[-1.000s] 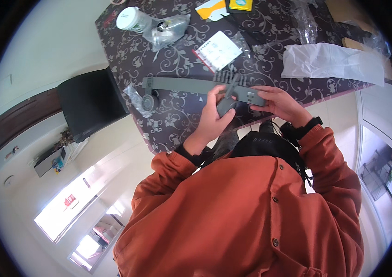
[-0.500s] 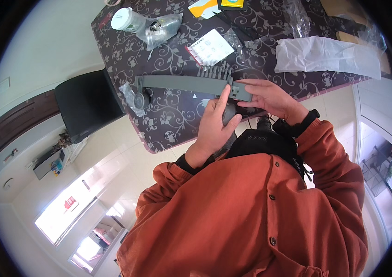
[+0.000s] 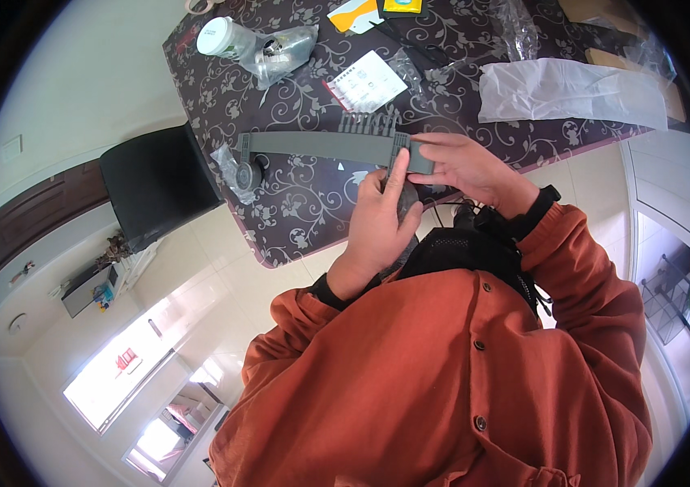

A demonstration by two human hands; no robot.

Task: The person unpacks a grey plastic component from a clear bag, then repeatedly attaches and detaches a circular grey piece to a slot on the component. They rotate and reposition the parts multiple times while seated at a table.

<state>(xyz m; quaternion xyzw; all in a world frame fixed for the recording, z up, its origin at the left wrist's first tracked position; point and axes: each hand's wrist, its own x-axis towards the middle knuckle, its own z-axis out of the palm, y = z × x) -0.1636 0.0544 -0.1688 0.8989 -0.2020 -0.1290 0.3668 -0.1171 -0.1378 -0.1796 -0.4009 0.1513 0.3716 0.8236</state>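
Note:
A long grey plastic bar (image 3: 321,146) lies across the near part of the table, slightly curved, with a row of comb-like prongs (image 3: 368,123) on its far side. A round loop (image 3: 249,174) forms its left end. My left hand (image 3: 377,219) holds the bar near its right end, index finger laid along the slotted part and the other fingers curled below. With thumb and fingers, my right hand (image 3: 471,172) grips the block-shaped right end (image 3: 420,159). The undersides of the fingers are hidden.
Farther back are a white-lidded jar (image 3: 217,36), a clear bag with metal parts (image 3: 284,55), a printed leaflet (image 3: 368,81) and black scissors (image 3: 422,49). White wrapping (image 3: 568,93) lies at the right. A black chair (image 3: 158,183) stands left of the table.
The block at the bar's right end has shifted left, and its slotted face no longer shows as before. My right hand has moved slightly left with it; my left hand stays nearly in place.

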